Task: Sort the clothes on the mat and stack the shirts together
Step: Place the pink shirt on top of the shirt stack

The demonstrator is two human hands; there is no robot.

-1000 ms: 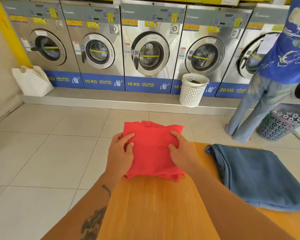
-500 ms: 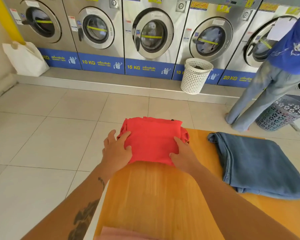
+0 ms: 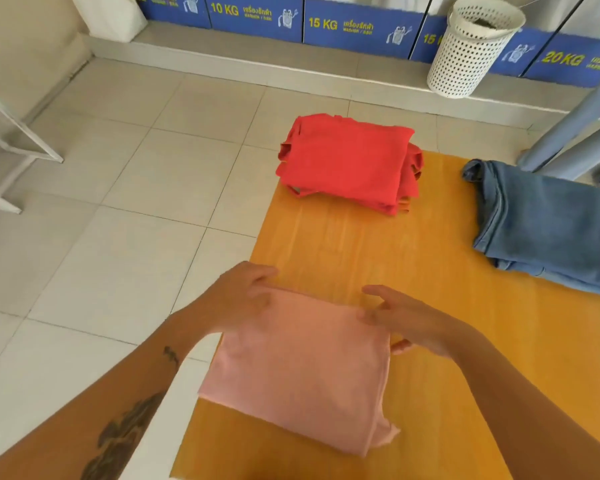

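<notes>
A folded pink shirt (image 3: 302,368) lies at the near left of the orange mat (image 3: 430,306). My left hand (image 3: 239,296) holds its far left corner, fingers curled over the edge. My right hand (image 3: 409,323) is at the far right corner, fingers on top and thumb beside the edge. A folded red shirt (image 3: 347,161) rests alone at the mat's far left corner, partly over the edge. Folded blue jeans (image 3: 548,226) lie on the mat's right side.
A white perforated basket (image 3: 471,46) stands on the step before the washing machines (image 3: 326,22). Another person's jeans-clad leg (image 3: 575,133) stands at the far right. A white bench frame (image 3: 11,143) sits at the left on the tiled floor (image 3: 118,220).
Both hands have let go of the red shirt, left at the mat's far corner, and pulled back to the pink shirt. The view has tilted down.
</notes>
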